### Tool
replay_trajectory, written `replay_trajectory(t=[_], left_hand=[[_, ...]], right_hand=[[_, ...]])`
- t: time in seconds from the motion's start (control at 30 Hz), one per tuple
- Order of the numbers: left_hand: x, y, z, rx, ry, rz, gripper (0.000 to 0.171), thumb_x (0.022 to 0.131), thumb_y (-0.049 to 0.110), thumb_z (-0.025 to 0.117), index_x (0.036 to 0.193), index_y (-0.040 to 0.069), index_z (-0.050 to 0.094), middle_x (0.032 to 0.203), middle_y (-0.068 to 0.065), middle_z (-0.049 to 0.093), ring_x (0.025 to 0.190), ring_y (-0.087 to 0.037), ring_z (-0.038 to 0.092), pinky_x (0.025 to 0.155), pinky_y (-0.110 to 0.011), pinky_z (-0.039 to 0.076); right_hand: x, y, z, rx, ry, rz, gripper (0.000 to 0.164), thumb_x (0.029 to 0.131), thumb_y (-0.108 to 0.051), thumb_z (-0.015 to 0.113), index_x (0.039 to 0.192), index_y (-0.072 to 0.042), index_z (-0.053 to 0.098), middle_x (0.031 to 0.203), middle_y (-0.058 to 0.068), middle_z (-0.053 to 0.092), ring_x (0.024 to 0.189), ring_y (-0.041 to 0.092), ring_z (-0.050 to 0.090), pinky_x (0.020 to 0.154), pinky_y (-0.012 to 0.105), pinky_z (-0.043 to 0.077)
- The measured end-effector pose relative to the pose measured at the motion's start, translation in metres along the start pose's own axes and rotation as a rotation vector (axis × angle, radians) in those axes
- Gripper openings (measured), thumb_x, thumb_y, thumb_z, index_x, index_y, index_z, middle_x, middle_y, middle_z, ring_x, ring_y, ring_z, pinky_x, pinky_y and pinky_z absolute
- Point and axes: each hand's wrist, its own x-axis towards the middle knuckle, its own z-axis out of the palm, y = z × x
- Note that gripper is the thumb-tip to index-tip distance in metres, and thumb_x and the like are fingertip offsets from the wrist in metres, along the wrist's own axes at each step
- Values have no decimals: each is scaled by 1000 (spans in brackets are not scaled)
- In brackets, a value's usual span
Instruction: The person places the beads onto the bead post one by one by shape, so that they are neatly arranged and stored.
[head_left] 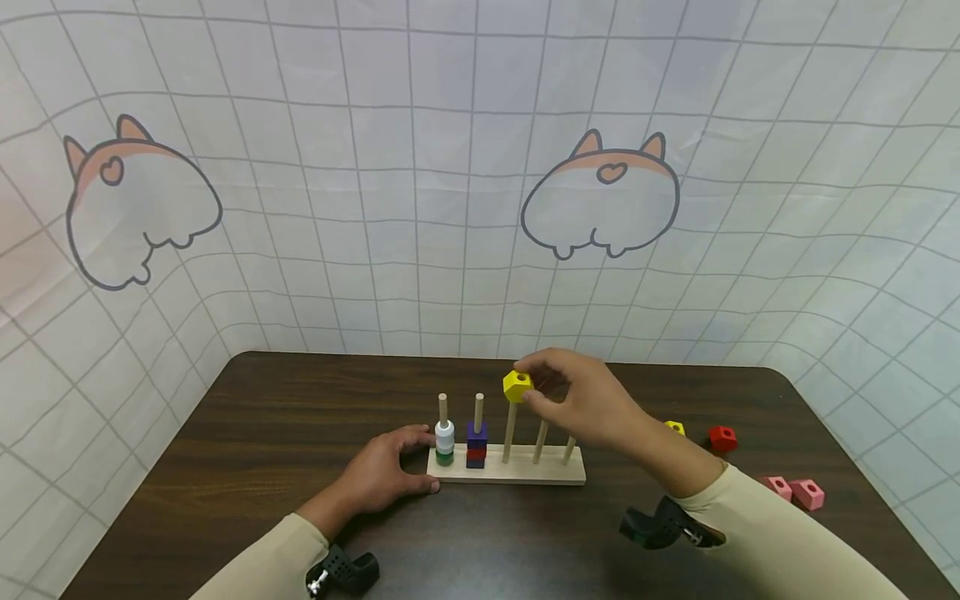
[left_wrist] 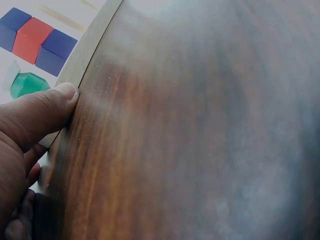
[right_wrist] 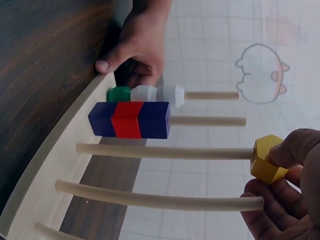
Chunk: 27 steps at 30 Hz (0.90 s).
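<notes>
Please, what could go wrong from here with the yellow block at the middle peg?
The yellow block is only at the tip of the middle peg; if the right grip releases too early, it might fall.
The left grip holds just one end of the wooden base, so a sideways push could turn it.
The right sleeve looks close to the loose pink blocks and might knock them.

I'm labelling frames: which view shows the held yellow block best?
The right wrist view: the yellow block looks largest there. The head view shows it small, pinched by the right hand; the left wrist view lacks it.
</notes>
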Motion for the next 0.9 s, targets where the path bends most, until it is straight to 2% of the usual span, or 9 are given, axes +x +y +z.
replay_trajectory(t=[0.3,0.5,0.73,0.9], left_hand=[[-1,0,-1,-3,-3,-4,56,75,32,93,125,18,72,146,-10,57,136,-37,50,109,-59,39],[0,0,-1,-4,0,-7,56,75,32,93,125,18,72,146,-10,57,136,-37,50,110,-59,38],[0,0,0,-1,-1,-6,56,75,32,93,125,18,72,146,-9,57,136,-37,51,109,-59,39],[0,0,0,-6,3,-2,56,75,32,93,125,19,72,146,-9,57,135,-37,51,109,-59,40]], right_hand=[[-2,-9,8,-24,-5,54,32,91,-8,77,122,-8,69,109,-2,70,89,9,65,81,31,57],[-5,-14,15,-10,39,100,31,92,-5,75,122,-8,68,109,-1,70,90,12,66,81,32,58],[-10,-13,26,-15,93,172,33,90,-6,76,122,-10,69,105,-4,69,86,14,61,74,30,55],[-15,-7,35,0,132,161,32,90,-6,77,121,-10,70,101,-5,67,84,14,60,70,29,53]])
